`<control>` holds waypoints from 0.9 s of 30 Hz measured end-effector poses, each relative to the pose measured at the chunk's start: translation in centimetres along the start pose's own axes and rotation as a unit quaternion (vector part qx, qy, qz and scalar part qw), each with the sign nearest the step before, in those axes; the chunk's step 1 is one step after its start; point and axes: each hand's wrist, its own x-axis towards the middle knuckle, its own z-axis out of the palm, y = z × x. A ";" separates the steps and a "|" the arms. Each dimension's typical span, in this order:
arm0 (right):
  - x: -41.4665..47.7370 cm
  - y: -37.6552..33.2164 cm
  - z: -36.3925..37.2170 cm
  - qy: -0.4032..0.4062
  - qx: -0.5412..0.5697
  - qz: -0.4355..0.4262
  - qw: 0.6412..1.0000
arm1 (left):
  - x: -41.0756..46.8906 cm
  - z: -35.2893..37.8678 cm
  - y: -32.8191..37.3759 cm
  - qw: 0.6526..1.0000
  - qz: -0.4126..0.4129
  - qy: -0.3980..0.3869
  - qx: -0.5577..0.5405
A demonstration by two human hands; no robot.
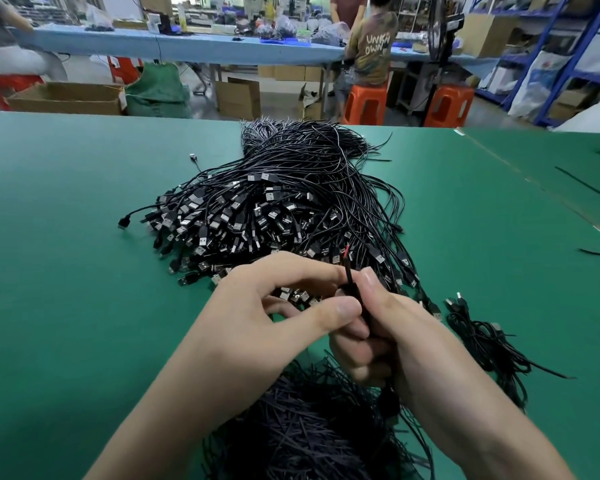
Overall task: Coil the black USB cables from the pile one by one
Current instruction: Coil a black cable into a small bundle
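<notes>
On the green bench (66, 271), at the near edge of the pile (291, 209) of black USB cables: left hand (284, 303), grip of thumb and forefinger pinching one cable (348, 275) just below its red-tipped bare end. Touching it, right hand (392, 337), grip curled round the same cable lower down. Long axis upright, tip toward the pile. Slack likely nearer the right hand. Right of the pile, coiled cables (482, 341).
</notes>
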 end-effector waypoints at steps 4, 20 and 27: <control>0.5 0.3 -0.2 -0.087 0.066 0.032 0.994 | 0.1 -0.4 -0.4 0.998 0.008 -0.040 -0.054; 0.0 0.9 -1.0 -0.096 -0.001 -0.072 0.993 | 0.2 -1.5 -0.5 0.999 -0.007 0.035 -0.020; 0.2 1.3 0.1 0.189 -0.164 -0.153 0.956 | 0.1 -0.1 -0.7 0.988 0.022 0.154 0.001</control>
